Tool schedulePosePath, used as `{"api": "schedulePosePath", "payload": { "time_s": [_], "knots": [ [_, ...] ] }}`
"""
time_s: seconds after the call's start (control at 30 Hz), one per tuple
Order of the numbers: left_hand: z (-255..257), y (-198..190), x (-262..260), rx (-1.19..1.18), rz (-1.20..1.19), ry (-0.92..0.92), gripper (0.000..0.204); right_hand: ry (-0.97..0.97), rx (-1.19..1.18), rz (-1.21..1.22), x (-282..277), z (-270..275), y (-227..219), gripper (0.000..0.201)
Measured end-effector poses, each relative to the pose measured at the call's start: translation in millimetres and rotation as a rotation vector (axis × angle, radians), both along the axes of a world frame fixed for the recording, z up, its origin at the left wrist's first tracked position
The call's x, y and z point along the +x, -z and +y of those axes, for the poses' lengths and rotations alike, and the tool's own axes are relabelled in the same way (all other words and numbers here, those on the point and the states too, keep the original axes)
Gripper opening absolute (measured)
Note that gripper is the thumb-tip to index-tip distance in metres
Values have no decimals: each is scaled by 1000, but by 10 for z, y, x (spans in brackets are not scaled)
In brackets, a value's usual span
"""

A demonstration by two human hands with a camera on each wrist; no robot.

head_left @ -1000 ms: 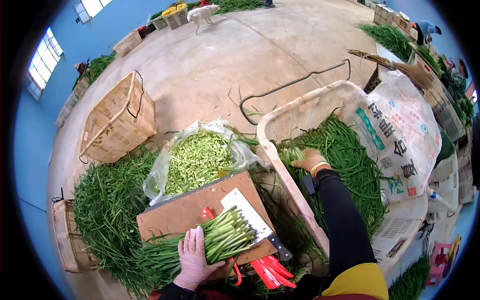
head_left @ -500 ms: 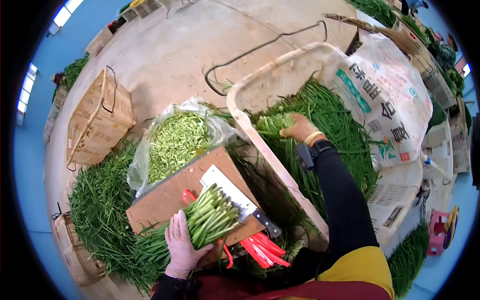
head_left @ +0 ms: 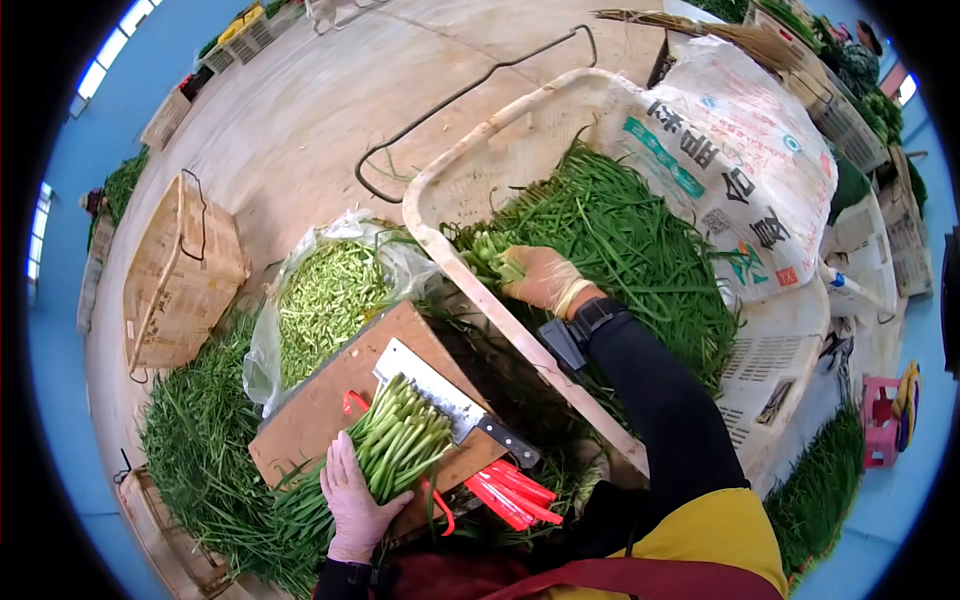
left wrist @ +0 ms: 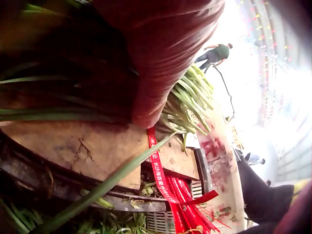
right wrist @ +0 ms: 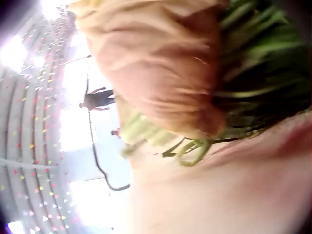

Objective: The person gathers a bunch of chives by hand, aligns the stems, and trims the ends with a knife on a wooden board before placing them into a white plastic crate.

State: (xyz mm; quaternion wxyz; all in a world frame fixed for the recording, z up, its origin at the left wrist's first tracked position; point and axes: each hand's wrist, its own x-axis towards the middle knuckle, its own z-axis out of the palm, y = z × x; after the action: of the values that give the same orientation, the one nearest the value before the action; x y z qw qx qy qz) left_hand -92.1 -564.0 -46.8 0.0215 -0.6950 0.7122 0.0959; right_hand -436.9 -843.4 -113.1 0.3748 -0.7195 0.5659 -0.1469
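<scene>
My gloved left hand (head_left: 358, 505) holds a bunch of garlic chives (head_left: 402, 430) on the brown cutting board (head_left: 300, 440), its thumb on one side and its fingers on the other. The pale cut ends point towards a cleaver (head_left: 435, 392) lying flat on the board. Red printed ties (head_left: 510, 492) lie by the near corner. In the white crate (head_left: 470, 290), my gloved right hand (head_left: 545, 280) grips a handful of chives (head_left: 488, 255) near their pale ends. Its fingers curl over the stalks (right wrist: 146, 130) in the right wrist view, where their tips are partly hidden.
A clear plastic bag (head_left: 263, 360) of chopped stem pieces (head_left: 325, 300) stands behind the board. Loose greens (head_left: 200, 430) are heaped at left beside a tan crate (head_left: 185, 290). A printed white sack (head_left: 750, 150) drapes over the crate's right side; a bent metal handle (head_left: 480, 85) sticks out beyond it.
The head view has shifted, so the scene slides left. My right hand, still gripping chives, has drawn nearer the crate's left rim. My left hand stays on its bunch.
</scene>
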Motion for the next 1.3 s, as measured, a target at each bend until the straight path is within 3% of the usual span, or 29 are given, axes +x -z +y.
{"api": "schedulePosePath", "payload": {
  "time_s": [0.1, 0.13, 0.17, 0.2, 0.23, 0.3, 0.33, 0.37, 0.43, 0.5, 0.6, 0.63, 0.7, 0.77, 0.83, 0.9, 0.97, 1.0, 1.03, 1.13, 1.27, 1.3],
  "knots": [
    [4, 3, -2, -12, 5, 10, 128, 43, -37, -134, -264, -10, 221, 41],
    [2, -4, -9, -8, 6, 18, 128, 113, -76, -289, -342, -11, 324, 33],
    [3, -9, -18, -7, 9, 11, 128, 180, -113, -445, -328, 56, 159, 29],
    [11, -16, -20, -7, 11, -2, 127, 228, 2, -772, -394, 187, -35, 28],
    [5, -11, -14, -18, 34, 6, 127, 227, -59, -642, -513, 151, 106, 28],
    [-8, -37, -22, 6, 32, -17, 128, 286, 146, -859, -702, 199, 0, 28],
    [-9, -28, -1, 0, 21, 5, 129, 344, 86, -693, -738, 219, -93, 28],
    [-22, -36, 6, -4, 24, 8, 129, 346, 80, -690, -767, 278, -192, 28],
    [-4, -77, 18, 7, -2, 24, 130, 262, -203, -760, -795, 469, -452, 27],
    [-42, -128, 81, 1, 54, 67, 133, 259, -114, -811, -979, 600, -630, 28],
    [-70, -226, 167, 15, 111, 111, 132, 425, -360, -659, -1065, 813, -1049, 29],
    [-79, -322, 145, 48, 135, 77, 131, 324, -408, -766, -1148, 896, -1278, 27],
    [-60, -368, 178, 60, 168, 56, 131, 390, -378, -776, -1276, 1016, -1707, 25],
    [-25, -438, 181, 32, 119, 47, 130, 445, -601, -813, -1367, 1130, -1947, 23],
    [22, -511, 227, -7, 68, 17, 128, 353, -554, -959, -1456, 1436, -2421, 21],
    [90, -579, 258, -118, 103, 24, 123, 550, -773, -956, -1634, 1403, -2546, 24],
    [173, -710, 246, -140, 135, -5, 119, 450, -767, -1389, -2474, 1163, -2453, 32],
    [223, -766, 256, -179, 180, -1, 115, 643, -864, -1161, -1963, 1516, -2899, 30],
    [272, -852, 241, -188, 199, 2, 112, 839, -815, -1192, -1829, 1669, -3103, 28],
    [432, -963, 265, -271, 252, 46, 105, 755, -875, -1337, -2140, 1671, -3317, 33],
    [656, -1115, 228, -313, 380, 96, 82, 706, -955, -1421, -2045, 1898, -3746, 28],
    [708, -1141, 201, -271, 471, 104, 74, 810, -938, -1401, -2030, 1967, -3822, 26]
  ]
}}
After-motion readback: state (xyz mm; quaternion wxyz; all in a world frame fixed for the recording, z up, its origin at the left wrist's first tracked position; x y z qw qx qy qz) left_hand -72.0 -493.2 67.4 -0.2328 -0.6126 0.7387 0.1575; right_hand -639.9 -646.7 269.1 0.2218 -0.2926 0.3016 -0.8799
